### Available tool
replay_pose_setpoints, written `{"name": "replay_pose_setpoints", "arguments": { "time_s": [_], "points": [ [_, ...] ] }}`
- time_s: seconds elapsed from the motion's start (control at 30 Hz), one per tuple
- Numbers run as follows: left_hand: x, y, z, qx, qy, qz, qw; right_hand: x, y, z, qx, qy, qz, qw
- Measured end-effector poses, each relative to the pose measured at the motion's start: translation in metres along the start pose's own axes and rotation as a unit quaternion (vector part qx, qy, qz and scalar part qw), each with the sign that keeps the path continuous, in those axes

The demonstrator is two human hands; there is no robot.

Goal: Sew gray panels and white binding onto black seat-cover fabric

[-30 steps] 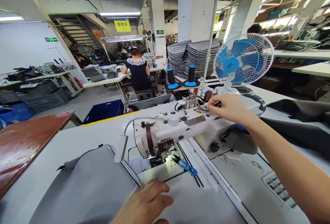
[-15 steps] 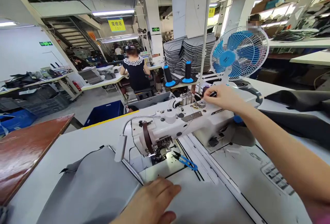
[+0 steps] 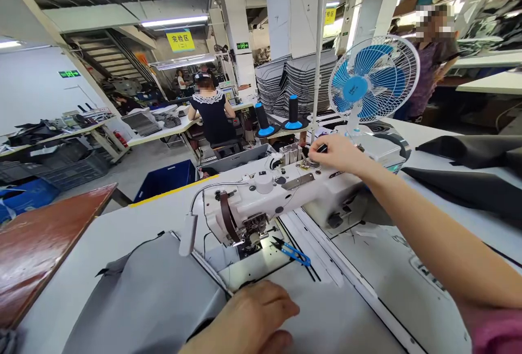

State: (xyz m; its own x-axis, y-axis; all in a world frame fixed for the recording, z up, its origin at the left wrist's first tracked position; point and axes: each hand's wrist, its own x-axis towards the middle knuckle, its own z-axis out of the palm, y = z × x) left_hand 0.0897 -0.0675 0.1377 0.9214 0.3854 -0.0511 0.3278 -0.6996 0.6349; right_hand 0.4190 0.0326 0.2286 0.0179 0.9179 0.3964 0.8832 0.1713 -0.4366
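A white sewing machine stands before me, its needle area lit by a small lamp on a bent stalk. My right hand reaches over the top of the arm, fingers closed round a small black bobbin-like piece beside the thread guides. Low in front, my left hand rests palm down with its fingers stretched and thumb apart, by the edge of a grey fabric panel. Blue thread snips lie right of the needle area. Whatever is under my left palm is hidden.
Two black thread cones stand behind the machine. A blue fan is at the back right, dark fabric on the right. Beyond sit a blue bin and a seated co-worker; another person stands behind the fan.
My left hand has shifted slightly right, and a dark edge now shows beside it. My right hand keeps its grip above the machine. The person behind the fan has come further into view.
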Motion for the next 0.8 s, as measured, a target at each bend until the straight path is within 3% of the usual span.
{"name": "replay_pose_setpoints", "arguments": {
  "time_s": [0.13,0.27,0.37,0.47,0.57,0.67,0.8],
  "points": [
    [0.003,-0.005,0.004,-0.019,0.003,0.040,0.999,-0.002,0.001,-0.001,0.018,-0.017,-0.002,1.000],
    [0.014,0.006,-0.003,-0.027,-0.012,0.016,0.999,0.000,-0.002,0.000,0.019,-0.019,-0.031,0.999],
    [0.023,0.008,-0.002,-0.046,-0.001,0.052,0.998,0.000,0.000,-0.003,-0.017,-0.012,-0.001,1.000],
    [0.033,0.010,-0.001,-0.066,-0.006,0.067,0.996,-0.003,-0.002,-0.005,-0.004,-0.020,-0.032,0.999],
    [0.046,0.024,-0.005,-0.036,-0.026,0.064,0.997,-0.001,-0.005,-0.003,-0.019,-0.016,-0.040,0.999],
    [0.061,0.041,-0.012,-0.030,0.000,0.099,0.995,0.001,-0.004,-0.003,-0.043,-0.013,-0.013,0.999],
    [0.086,0.053,-0.022,-0.106,0.062,0.135,0.983,0.001,-0.003,-0.001,-0.042,-0.010,-0.054,0.998]
  ]
}}
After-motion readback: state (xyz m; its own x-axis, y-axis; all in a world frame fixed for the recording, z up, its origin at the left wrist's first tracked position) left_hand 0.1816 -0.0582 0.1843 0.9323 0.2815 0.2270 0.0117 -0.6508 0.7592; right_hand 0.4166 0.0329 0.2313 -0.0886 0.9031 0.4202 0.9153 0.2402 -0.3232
